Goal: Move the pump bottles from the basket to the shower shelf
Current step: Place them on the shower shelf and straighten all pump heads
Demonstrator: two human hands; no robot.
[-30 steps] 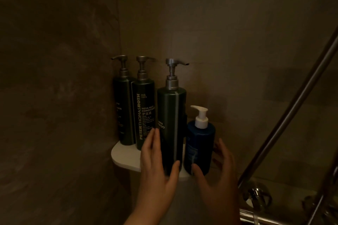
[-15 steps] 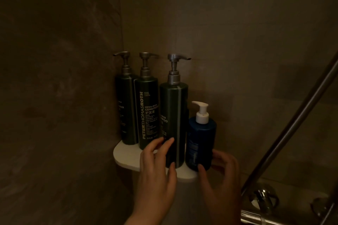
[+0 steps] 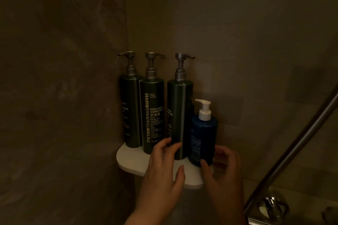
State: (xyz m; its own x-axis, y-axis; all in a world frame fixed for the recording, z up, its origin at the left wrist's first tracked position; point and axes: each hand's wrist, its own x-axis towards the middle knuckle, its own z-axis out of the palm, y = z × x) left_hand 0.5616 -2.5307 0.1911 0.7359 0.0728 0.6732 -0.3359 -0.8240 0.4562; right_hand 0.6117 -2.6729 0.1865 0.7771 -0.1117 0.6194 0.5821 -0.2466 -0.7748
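Head view, dim light: a white shower shelf sits in a tiled corner. On it stand three tall green pump bottles in a row, and at the shelf's right end a shorter blue pump bottle with a white pump. All are upright, their long axes vertical. No basket is in view.

The left hand reaches over the shelf's front edge, its fingers apart and lightly bent. The tips are at the base of the rightmost green bottle and hold nothing.

The right hand is at the shelf's right end, cupping the blue bottle low down: thumb on its front, fingers curled round its right side. This is the nearer hand to that bottle, which lies just ahead of its palm.

All the bottles appear to be placed — what is left looks like a small nudge toward the shelf's back corner, then letting go.
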